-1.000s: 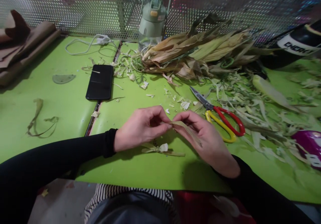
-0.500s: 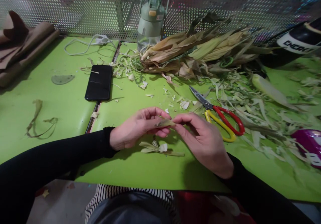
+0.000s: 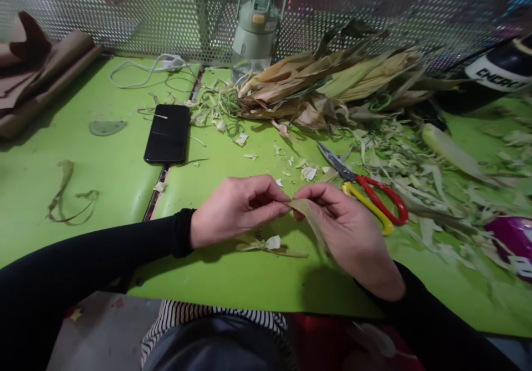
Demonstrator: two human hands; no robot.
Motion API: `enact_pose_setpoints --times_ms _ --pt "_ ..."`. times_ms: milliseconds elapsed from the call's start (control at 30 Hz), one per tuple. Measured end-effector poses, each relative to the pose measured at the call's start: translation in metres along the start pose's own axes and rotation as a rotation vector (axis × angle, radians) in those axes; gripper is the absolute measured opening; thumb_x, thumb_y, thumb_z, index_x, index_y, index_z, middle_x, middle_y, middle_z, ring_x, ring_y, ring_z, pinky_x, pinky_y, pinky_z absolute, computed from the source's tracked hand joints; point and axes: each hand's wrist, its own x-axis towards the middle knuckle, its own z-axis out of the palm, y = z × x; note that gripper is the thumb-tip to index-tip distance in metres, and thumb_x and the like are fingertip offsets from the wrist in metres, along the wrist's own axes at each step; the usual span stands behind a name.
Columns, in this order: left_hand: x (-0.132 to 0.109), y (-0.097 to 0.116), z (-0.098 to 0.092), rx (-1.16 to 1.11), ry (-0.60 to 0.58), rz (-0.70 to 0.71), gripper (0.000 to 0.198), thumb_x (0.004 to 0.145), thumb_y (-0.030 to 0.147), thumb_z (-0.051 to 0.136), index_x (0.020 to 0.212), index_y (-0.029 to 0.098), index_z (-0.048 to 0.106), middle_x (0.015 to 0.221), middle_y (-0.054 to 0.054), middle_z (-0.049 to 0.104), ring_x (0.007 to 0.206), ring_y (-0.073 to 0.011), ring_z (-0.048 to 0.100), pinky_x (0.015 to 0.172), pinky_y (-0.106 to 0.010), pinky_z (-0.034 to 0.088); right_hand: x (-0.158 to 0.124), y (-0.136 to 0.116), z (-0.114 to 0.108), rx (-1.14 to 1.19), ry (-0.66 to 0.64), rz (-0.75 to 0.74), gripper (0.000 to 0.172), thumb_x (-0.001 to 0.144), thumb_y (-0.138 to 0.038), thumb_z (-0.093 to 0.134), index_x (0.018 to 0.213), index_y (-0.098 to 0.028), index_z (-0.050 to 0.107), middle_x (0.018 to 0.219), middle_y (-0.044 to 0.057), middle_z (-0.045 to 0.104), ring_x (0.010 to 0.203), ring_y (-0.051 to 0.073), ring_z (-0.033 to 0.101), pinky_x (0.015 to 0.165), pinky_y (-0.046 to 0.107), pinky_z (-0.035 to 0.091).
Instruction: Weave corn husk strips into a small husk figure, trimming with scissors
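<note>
Near edge of the worktop (image 3: 220,282): one small husk piece (image 3: 266,244) with a white scrap on it lies just below the hands. Above it, one husk strip (image 3: 310,216) is up off the surface; the left hand (image 3: 233,210) pinches its end between thumb and forefinger, the right hand (image 3: 353,232) pinches close beside, fingertips nearly meeting, strip draping over the right thumb side. Handling, judged: very light, soft and bendable, thin enough to split lengthwise; best held flat in a fingertip pinch near the end, little tension. Counts, moving outward: one purple object (image 3: 509,240) at right; one pair of scissors (image 3: 351,177), blades closed, beside the right hand; one curled dry strip (image 3: 65,179) at far left; one phone (image 3: 167,135); one half-round translucent piece (image 3: 107,128); husk scraps (image 3: 415,177), too many to count. Farther back: one husk bundle (image 3: 332,82), leaves overlapping, number not resolvable; one white cable with plug (image 3: 170,65); one bottle (image 3: 254,38), upright; one mesh panel (image 3: 158,21) behind.
</note>
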Motion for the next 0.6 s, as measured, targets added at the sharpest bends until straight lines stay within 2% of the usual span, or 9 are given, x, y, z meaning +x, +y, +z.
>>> enact_pose_setpoints --times_ms 67,200,300,400,500,600 --pt "-0.0001 0.0013 0.0 0.021 -0.001 -0.01 0.013 0.082 0.021 0.073 0.082 0.012 0.064 0.069 0.0 0.068 0.058 -0.0055 0.057 0.055 -0.016 0.046 0.0004 0.0012 -0.0001 0.002 -0.006 -0.003 0.012 0.091 -0.035 0.064 0.089 -0.023 0.063 0.076 -0.001 0.067 0.063 0.012 0.062 0.053 0.021 0.048" --pt "-0.0012 0.0051 0.0034 -0.264 -0.09 -0.219 0.016 0.088 0.022 0.067 0.083 0.013 0.055 0.071 -0.001 0.068 0.061 -0.0077 0.064 0.06 -0.019 0.054 -0.0009 0.001 -0.0038 -0.263 0.023 -0.207 0.005 0.09 -0.029 0.066 0.089 -0.025 0.065 0.08 -0.001 0.069 0.072 0.014 0.065 0.066 0.025 0.052" --pt "-0.0024 0.0065 0.005 -0.353 -0.106 -0.283 0.017 0.088 0.021 0.067 0.085 0.013 0.052 0.073 0.0 0.068 0.061 -0.0068 0.064 0.059 -0.018 0.054 -0.002 -0.0012 -0.0048 -0.372 0.025 -0.281 0.003 0.089 -0.026 0.065 0.087 -0.024 0.065 0.082 0.0 0.071 0.076 0.016 0.066 0.071 0.028 0.052" --pt "-0.0029 0.0053 0.0043 -0.305 -0.103 -0.209 0.014 0.089 0.021 0.065 0.09 0.014 0.053 0.07 0.002 0.066 0.06 -0.0074 0.063 0.058 -0.019 0.053 -0.0007 -0.0026 -0.0033 -0.175 -0.024 -0.097 0.013 0.089 -0.036 0.066 0.09 -0.023 0.064 0.08 0.001 0.069 0.072 0.015 0.065 0.065 0.026 0.053" --pt "-0.003 0.0032 0.0024 -0.138 -0.103 -0.095 0.015 0.088 0.024 0.066 0.092 0.014 0.055 0.072 0.001 0.066 0.061 -0.0077 0.061 0.059 -0.02 0.052 0.0023 -0.0036 -0.0014 0.054 -0.069 0.121 0.027 0.083 -0.047 0.072 0.088 -0.021 0.063 0.072 -0.001 0.065 0.064 0.013 0.062 0.06 0.024 0.053" --pt "-0.0032 0.0015 0.0009 0.031 -0.078 -0.03 0.019 0.084 0.026 0.07 0.093 0.014 0.058 0.071 0.001 0.064 0.06 -0.0069 0.057 0.057 -0.018 0.047 0.0037 -0.0044 -0.0002 0.15 -0.063 0.187 0.035 0.076 -0.052 0.078 0.087 -0.021 0.063 0.069 -0.002 0.063 0.063 0.012 0.06 0.06 0.023 0.052"
